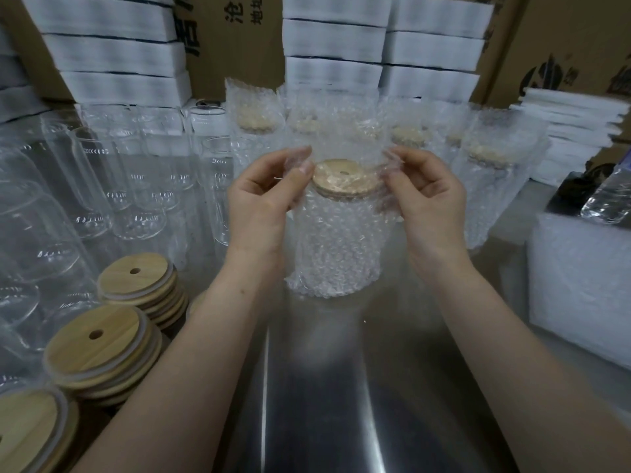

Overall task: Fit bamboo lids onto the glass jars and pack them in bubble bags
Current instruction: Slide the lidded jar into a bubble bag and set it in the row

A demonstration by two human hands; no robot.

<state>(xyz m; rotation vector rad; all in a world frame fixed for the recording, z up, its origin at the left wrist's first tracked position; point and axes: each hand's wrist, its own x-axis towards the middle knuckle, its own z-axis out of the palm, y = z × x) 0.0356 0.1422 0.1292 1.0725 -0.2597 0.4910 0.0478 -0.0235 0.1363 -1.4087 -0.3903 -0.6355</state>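
Note:
A glass jar with a round bamboo lid (345, 179) stands upright inside a bubble bag (336, 247) on the steel table, in the middle of the head view. My left hand (264, 196) pinches the bag's left top edge beside the lid. My right hand (423, 196) pinches the right top edge. The bag's open mouth rises above the lid. Stacks of loose bamboo lids (136, 285) sit at the lower left. Several bare glass jars (102, 186) stand at the left.
Several packed jars in bubble bags (491, 172) stand in a row behind. White foam boxes (112, 56) and cartons are stacked at the back. A pile of flat bubble bags (580, 274) and a water bottle (607, 196) lie at the right. Steel tabletop (341, 387) extends toward me.

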